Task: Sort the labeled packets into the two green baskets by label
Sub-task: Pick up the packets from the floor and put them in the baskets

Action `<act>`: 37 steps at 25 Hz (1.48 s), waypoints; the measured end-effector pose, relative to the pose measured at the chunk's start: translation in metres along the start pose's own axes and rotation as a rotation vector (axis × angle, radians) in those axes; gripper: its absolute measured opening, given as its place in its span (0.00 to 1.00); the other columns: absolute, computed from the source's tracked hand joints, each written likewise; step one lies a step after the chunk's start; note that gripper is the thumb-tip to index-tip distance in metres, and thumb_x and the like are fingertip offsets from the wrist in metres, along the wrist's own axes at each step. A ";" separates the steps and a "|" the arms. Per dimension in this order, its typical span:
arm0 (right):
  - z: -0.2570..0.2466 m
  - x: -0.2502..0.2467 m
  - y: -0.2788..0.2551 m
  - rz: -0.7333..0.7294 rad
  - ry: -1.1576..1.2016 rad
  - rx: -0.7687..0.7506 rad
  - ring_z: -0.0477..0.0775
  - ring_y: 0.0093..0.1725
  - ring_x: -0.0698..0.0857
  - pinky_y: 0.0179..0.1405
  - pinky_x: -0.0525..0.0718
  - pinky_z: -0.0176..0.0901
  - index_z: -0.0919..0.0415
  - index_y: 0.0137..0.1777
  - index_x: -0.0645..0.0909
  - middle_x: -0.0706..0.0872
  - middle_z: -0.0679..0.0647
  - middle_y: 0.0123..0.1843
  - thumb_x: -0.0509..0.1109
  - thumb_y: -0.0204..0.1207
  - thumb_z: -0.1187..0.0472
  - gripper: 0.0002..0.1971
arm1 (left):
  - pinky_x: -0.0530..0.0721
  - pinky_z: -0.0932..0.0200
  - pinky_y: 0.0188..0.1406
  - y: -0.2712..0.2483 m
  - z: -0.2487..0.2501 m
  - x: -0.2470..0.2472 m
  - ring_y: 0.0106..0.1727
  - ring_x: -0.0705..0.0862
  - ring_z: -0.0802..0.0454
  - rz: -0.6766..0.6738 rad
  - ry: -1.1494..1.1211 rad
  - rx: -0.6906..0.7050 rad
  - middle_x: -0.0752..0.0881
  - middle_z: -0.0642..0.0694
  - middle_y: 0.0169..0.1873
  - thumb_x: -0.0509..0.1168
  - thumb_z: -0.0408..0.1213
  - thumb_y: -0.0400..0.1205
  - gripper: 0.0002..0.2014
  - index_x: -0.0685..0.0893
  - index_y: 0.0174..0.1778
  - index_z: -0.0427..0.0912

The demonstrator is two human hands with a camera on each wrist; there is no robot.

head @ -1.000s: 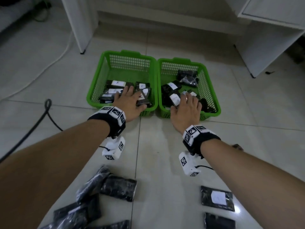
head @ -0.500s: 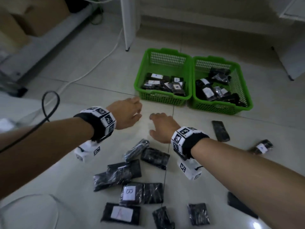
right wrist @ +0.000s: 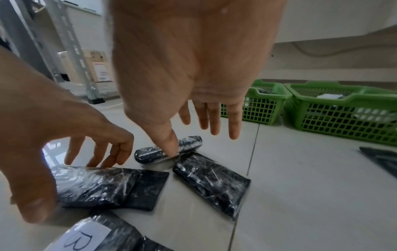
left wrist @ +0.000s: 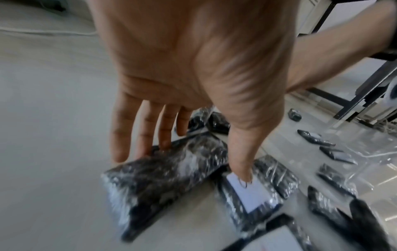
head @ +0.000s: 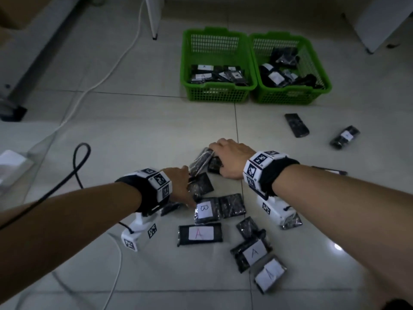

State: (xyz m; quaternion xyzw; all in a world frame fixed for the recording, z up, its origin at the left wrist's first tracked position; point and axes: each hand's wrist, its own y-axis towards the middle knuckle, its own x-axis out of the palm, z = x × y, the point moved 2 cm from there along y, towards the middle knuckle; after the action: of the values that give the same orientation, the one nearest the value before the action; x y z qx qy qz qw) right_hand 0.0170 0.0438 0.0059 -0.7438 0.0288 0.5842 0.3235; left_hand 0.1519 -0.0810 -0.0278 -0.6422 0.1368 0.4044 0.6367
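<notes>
Two green baskets stand side by side at the far end of the floor. The left basket (head: pixel 219 87) holds packets labelled A; the right basket (head: pixel 295 89) holds several black packets. A pile of black packets lies near me. My left hand (head: pixel 187 186) reaches down with straight fingers onto an unlabelled-side packet (left wrist: pixel 167 175), its thumb on the white label of the B packet (head: pixel 204 211). My right hand (head: pixel 225 157) is spread open, thumb touching a rolled packet (right wrist: pixel 167 149). An A packet (head: pixel 199 233) and two more A packets (head: pixel 254 252) lie nearer me.
Two stray packets lie to the right, one face down (head: pixel 297 125) and one labelled (head: pixel 345 137). A black cable (head: pixel 78 166) loops at the left, beside a white cable (head: pixel 107 72). A white furniture leg (head: pixel 154 19) stands behind the baskets.
Both hands left the baskets and came back and down to the pile. They now touch packets, and the camera has tilted down toward the pile.
</notes>
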 end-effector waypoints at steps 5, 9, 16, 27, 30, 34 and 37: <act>-0.027 0.014 0.006 0.082 0.067 0.050 0.59 0.72 0.74 0.68 0.79 0.59 0.57 0.78 0.69 0.73 0.55 0.75 0.73 0.73 0.65 0.32 | 0.83 0.51 0.50 0.005 0.001 0.015 0.57 0.84 0.42 0.094 0.171 0.088 0.80 0.42 0.60 0.80 0.56 0.65 0.43 0.70 0.71 0.42; -0.046 0.049 0.018 0.185 0.156 0.099 0.59 0.81 0.64 0.76 0.69 0.59 0.53 0.82 0.67 0.68 0.52 0.83 0.73 0.66 0.71 0.42 | 0.82 0.55 0.45 0.008 -0.008 0.007 0.50 0.83 0.46 0.063 0.122 0.123 0.82 0.45 0.53 0.80 0.50 0.64 0.36 0.76 0.66 0.44; -0.038 0.082 0.010 0.591 0.231 0.130 0.61 0.76 0.69 0.77 0.62 0.68 0.49 0.66 0.85 0.76 0.52 0.75 0.71 0.71 0.67 0.23 | 0.81 0.51 0.50 0.009 -0.011 0.009 0.58 0.83 0.38 0.193 0.079 0.140 0.78 0.39 0.60 0.65 0.44 0.80 0.23 0.72 0.68 0.39; -0.020 0.069 0.033 0.507 0.371 0.002 0.52 0.74 0.72 0.78 0.58 0.61 0.46 0.62 0.82 0.83 0.42 0.67 0.72 0.78 0.60 0.14 | 0.90 0.50 0.46 0.013 -0.053 -0.012 0.43 0.91 0.46 0.242 -0.716 0.014 0.92 0.44 0.43 0.79 0.56 0.70 0.23 0.86 0.51 0.43; -0.008 0.069 0.028 0.646 0.711 0.094 0.45 0.59 0.80 0.71 0.71 0.52 0.49 0.60 0.84 0.87 0.42 0.57 0.73 0.80 0.56 0.10 | 0.91 0.44 0.44 0.010 -0.061 -0.020 0.40 0.90 0.41 0.166 -1.379 -0.046 0.91 0.39 0.45 0.69 0.46 0.82 0.20 0.81 0.61 0.32; -0.001 0.061 0.017 0.553 1.321 0.230 0.49 0.55 0.89 0.59 0.88 0.53 0.48 0.59 0.85 0.91 0.46 0.54 0.70 0.82 0.62 0.10 | 0.90 0.46 0.44 0.004 -0.070 -0.032 0.43 0.88 0.37 0.173 -1.735 -0.096 0.87 0.31 0.55 0.53 0.33 0.83 0.20 0.75 0.69 0.28; -0.001 0.058 0.019 0.449 1.571 0.226 0.53 0.58 0.91 0.64 0.87 0.55 0.47 0.60 0.85 0.93 0.50 0.56 0.69 0.81 0.70 0.16 | 0.91 0.47 0.44 0.009 -0.069 -0.038 0.50 0.90 0.35 0.232 -1.723 -0.126 0.88 0.31 0.59 0.56 0.29 0.80 0.22 0.75 0.70 0.27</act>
State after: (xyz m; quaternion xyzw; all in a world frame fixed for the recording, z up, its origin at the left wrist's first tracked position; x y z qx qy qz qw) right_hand 0.0286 0.0476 -0.0539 -0.8752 0.4532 -0.0621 0.1573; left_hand 0.1453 -0.1589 -0.0178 -0.1288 -0.3507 0.8185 0.4365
